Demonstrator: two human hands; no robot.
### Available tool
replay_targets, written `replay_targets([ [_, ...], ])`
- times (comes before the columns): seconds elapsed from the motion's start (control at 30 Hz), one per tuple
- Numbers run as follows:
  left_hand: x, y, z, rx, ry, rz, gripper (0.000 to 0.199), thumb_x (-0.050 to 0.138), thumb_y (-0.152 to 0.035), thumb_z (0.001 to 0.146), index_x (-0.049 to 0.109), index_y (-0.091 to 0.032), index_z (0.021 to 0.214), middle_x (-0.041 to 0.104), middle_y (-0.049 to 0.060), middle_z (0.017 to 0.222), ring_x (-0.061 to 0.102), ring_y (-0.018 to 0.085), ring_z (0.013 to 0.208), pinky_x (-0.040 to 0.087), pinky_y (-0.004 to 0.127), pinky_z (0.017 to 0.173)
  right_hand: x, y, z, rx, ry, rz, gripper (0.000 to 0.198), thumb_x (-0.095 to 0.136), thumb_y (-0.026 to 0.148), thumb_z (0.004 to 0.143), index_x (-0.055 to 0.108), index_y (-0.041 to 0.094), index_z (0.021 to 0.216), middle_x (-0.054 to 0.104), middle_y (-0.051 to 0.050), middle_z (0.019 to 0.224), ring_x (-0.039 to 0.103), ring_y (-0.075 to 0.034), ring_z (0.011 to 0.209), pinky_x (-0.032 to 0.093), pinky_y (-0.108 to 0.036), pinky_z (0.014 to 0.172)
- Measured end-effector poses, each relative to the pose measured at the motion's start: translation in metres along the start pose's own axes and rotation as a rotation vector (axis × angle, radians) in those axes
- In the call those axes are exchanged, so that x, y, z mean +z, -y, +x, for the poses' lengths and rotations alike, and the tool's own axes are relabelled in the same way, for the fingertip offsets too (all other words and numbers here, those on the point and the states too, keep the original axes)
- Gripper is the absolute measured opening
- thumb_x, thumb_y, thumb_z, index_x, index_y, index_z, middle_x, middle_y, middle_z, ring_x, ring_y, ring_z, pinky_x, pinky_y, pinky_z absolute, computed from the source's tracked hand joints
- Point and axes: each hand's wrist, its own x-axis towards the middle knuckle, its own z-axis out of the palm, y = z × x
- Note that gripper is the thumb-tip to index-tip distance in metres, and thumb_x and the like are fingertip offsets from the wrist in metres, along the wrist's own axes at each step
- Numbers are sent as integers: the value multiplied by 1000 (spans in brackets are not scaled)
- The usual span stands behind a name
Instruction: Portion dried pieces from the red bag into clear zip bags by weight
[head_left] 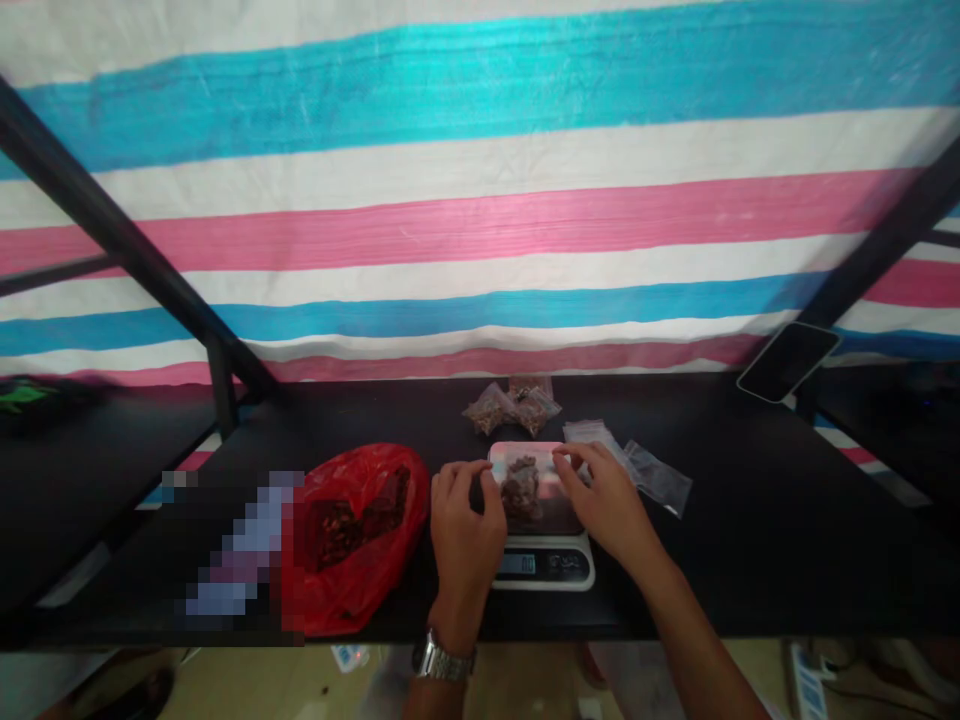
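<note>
Between my hands, a small clear plastic bag (521, 490) with brownish dried pieces inside is over the plate of a white digital kitchen scale (589, 577). My left hand (466, 515), with a metal watch on its wrist, is at the scale's left side, thumb and forefinger curled together at the bag's upper left edge. On the other side, my right hand (604, 495) pinches near the bag's upper right edge. The film at both fingertips is faint. Zeros seem to show on the display (517, 564). Whether the bag rests on the plate is unclear.
An open red plastic bag (375, 590) of dark dried pieces stands left. Several filled clear bags (491, 408) lie behind the scale, with flat clear bags (660, 477) to the right. A phone (789, 362) leans against the right frame post on the black table (765, 540).
</note>
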Motion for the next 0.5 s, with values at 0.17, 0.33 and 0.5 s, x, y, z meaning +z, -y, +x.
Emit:
replay_targets([
  [0.17, -9, 8, 5, -16, -110, -70, 21, 51, -21, 100, 70, -21, 91, 69, 6, 92, 66, 22, 89, 52, 36, 84, -13, -23, 10, 52, -258, 53, 36, 54, 45, 93, 78, 19, 91, 69, -7, 83, 58, -22, 72, 47, -36, 74],
  [0.33, -23, 9, 2, 83, -149, 9, 21, 50, -19, 100, 69, -19, 92, 70, 4, 87, 67, 18, 82, 52, 30, 79, -18, -36, 17, 220, -368, 142, 47, 56, 58, 88, 78, 16, 93, 72, -7, 79, 55, -20, 64, 43, -33, 64],
  [0.5, -36, 7, -10, 71, -215, 349, 23, 52, -19, 98, 74, -17, 91, 72, 5, 79, 65, 20, 72, 48, 31, 69, -13, -37, 21, 227, -315, 206, 47, 58, 59, 86, 78, 17, 91, 73, -6, 76, 57, -20, 64, 42, -32, 63],
])
